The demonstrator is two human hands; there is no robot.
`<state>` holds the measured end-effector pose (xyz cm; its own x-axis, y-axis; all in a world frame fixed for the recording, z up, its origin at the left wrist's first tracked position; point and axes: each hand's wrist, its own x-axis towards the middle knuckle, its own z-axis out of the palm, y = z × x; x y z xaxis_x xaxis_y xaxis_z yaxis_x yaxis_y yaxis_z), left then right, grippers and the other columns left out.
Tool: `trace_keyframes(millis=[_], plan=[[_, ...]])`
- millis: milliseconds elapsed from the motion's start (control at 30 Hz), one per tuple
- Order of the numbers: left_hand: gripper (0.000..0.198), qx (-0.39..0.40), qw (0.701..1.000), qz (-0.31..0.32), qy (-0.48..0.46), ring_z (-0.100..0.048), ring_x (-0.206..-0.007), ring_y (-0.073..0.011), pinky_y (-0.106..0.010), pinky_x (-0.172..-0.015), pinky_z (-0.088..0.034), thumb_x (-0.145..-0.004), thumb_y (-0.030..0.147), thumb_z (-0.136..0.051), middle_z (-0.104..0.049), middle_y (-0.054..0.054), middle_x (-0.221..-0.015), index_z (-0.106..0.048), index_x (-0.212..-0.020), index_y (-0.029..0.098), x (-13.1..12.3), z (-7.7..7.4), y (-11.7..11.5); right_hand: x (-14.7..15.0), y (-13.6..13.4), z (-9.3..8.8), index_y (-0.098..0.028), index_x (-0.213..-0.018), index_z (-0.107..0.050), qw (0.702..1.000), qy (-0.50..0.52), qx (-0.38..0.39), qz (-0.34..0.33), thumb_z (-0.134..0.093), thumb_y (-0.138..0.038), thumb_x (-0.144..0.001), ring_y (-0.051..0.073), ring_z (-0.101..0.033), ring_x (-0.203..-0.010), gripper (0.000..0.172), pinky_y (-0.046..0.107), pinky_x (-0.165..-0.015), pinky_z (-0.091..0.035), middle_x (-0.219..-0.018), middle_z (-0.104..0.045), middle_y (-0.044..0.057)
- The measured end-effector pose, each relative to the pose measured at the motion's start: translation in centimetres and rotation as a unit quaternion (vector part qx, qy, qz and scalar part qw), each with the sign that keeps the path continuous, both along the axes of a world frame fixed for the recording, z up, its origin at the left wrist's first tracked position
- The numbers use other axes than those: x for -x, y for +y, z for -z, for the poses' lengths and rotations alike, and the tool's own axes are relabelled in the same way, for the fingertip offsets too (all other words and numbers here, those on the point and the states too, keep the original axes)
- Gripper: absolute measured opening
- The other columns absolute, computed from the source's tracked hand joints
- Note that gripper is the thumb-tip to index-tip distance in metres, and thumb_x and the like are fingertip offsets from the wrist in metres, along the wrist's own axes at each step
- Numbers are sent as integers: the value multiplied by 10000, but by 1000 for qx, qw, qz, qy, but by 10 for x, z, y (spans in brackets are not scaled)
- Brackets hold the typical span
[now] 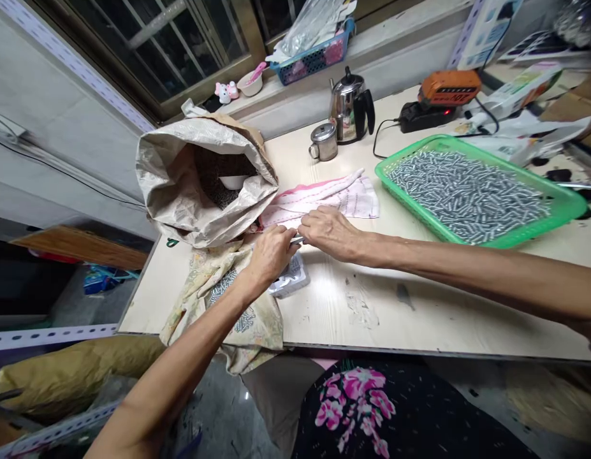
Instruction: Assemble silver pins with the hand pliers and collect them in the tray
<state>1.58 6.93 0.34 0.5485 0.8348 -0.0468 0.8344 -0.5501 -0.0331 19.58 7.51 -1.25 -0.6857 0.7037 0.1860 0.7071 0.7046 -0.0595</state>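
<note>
Above the table, my left hand (270, 256) and my right hand (329, 233) meet, fingers closed in a pinch. A small silvery metal pin (298, 240) shows between the fingertips, gripped from both sides; its ends are hidden. Just below my hands sits a small box (290, 284) with metal parts in it, partly covered by my left hand. Under my left forearm lies a patterned cloth (269, 312) bearing several loose metal pieces. A pink and white towel (357, 196) is spread right behind my hands.
An open sack (161, 182) with a white scoop (233, 182) stands at the back left. On the right is a green basket (419, 220) of small metal pins. Farther back are a metal cup (325, 143), a kettle (345, 111) and an orange battery (448, 88) on a charger.
</note>
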Motion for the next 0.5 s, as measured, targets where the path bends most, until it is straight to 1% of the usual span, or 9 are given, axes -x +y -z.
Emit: trace_keyframes(millis=[67, 167, 233, 300, 333, 367, 433, 467, 500], plan=[[220, 7, 999, 1, -38, -565, -976, -264, -361, -854, -465, -871, 268, -670, -614, -108, -967, -675, -1043, 131, 7, 7, 8, 0, 3, 10, -92, -1058, -629, 1000, 11, -17, -2, -478, -157, -957, 241, -543, -894, 193, 367, -782, -347, -963, -662, 146], [596, 50, 994, 0, -94, -547, -988, -268, -378, -875, -468, -761, 402, -786, -568, -92, -998, -602, -1260, 133, 17, 14, 21, -3, 4, 23, -103, -1197, -577, 998, 22, -51, -5, -566, -262, -934, 274, -545, -984, 307, 397, -843, -387, -1108, -648, 161], [829, 91, 990, -4, -110, -541, -988, -275, -390, -876, -469, -695, 503, -817, -553, -82, -1004, -515, -1377, 141, 22, 18, 29, -5, 3, 31, -146, -1143, -609, 997, 16, -74, -13, -563, -274, -939, 291, -522, -1103, 246, 419, -905, -391, -1261, -605, 159], [958, 108, 986, -16, -124, -538, -999, -289, -399, -881, -466, -658, 590, -814, -552, -90, -1023, -463, -1421, 129, 24, 20, 36, -7, 3, 38, -178, -1026, -647, 995, 13, -98, -23, -527, -254, -958, 292, -470, -1213, 158, 433, -964, -364, -1374, -555, 128], [946, 108, 985, -25, -133, -539, -996, -291, -399, -882, -463, -674, 621, -788, -556, -94, -1021, -470, -1412, 121, 24, 21, 39, -7, 4, 41, -187, -982, -653, 994, 14, -106, -28, -504, -240, -968, 280, -469, -1215, 159, 433, -973, -350, -1355, -576, 109], [867, 104, 984, -34, -141, -542, -986, -289, -399, -884, -460, -730, 640, -733, -563, -95, -1006, -500, -1381, 115, 24, 20, 42, -8, 5, 43, -193, -955, -654, 993, 16, -108, -33, -477, -224, -978, 262, -496, -1166, 181, 426, -962, -340, -1271, -631, 92], [603, 105, 982, -43, -149, -550, -944, -268, -396, -889, -452, -907, 607, -528, -585, -88, -948, -598, -1255, 120, 23, 18, 47, -7, 7, 47, -202, -924, -646, 994, 17, -97, -46, -422, -181, -989, 217, -556, -945, 235, 401, -886, -328, -965, -709, 43], [523, 113, 982, -37, -148, -552, -918, -255, -393, -889, -450, -977, 554, -408, -599, -85, -920, -640, -1174, 129, 22, 16, 49, -7, 7, 48, -205, -904, -638, 994, 18, -90, -52, -400, -159, -988, 197, -548, -822, 257, 383, -833, -318, -821, -693, 14], [505, 122, 981, -28, -147, -554, -901, -244, -389, -890, -450, -1015, 496, -321, -617, -83, -908, -665, -1108, 139, 22, 13, 50, -6, 8, 49, -205, -884, -629, 995, 20, -84, -59, -383, -139, -985, 180, -521, -729, 274, 367, -784, -301, -734, -665, -8]])
